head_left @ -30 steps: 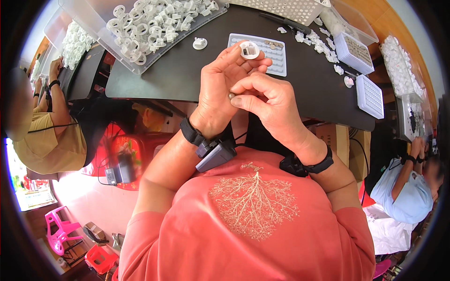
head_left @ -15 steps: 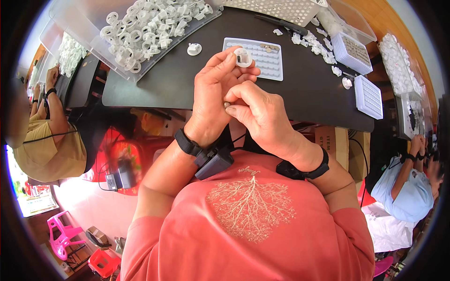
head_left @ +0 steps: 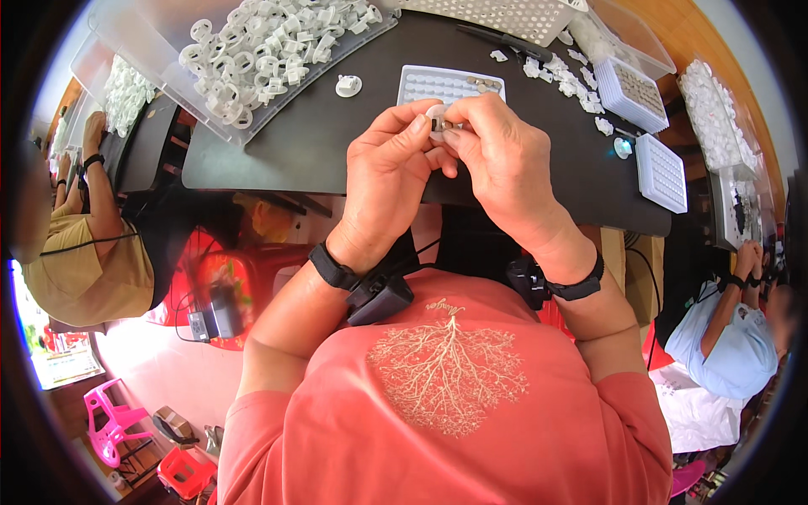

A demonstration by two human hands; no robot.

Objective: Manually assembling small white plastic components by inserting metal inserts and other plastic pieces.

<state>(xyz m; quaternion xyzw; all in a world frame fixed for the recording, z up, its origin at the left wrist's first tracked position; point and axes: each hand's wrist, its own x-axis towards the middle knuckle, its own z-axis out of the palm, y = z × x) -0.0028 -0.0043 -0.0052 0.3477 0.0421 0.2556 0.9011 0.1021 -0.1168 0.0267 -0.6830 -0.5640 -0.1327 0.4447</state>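
My left hand (head_left: 380, 172) pinches a small round translucent plastic housing (head_left: 435, 112) with a dark slot, held up over the near side of the table. My right hand (head_left: 512, 164) has its thumb and forefinger closed at the same housing, pressing a small metallic disc, like a button cell, against it; the fingers mostly hide the disc. Just beyond my hands lies a pale blue tray (head_left: 421, 82) with rows of round hollows. Several grey discs (head_left: 486, 85) sit at its far right corner. A loose white housing (head_left: 348, 86) rests left of the tray.
A clear bin (head_left: 244, 139) heaped with white housings stands at the far left. Small white pieces (head_left: 589, 101), a stack of filled trays (head_left: 633, 97), another tray (head_left: 661, 174) and a glowing housing (head_left: 623, 148) lie at the right. A dark tool (head_left: 505, 40) lies farther back. People work at both sides.
My right hand has moved up and away from my left palm, bringing the disc to the plastic housing. The housing at the right now glows blue.
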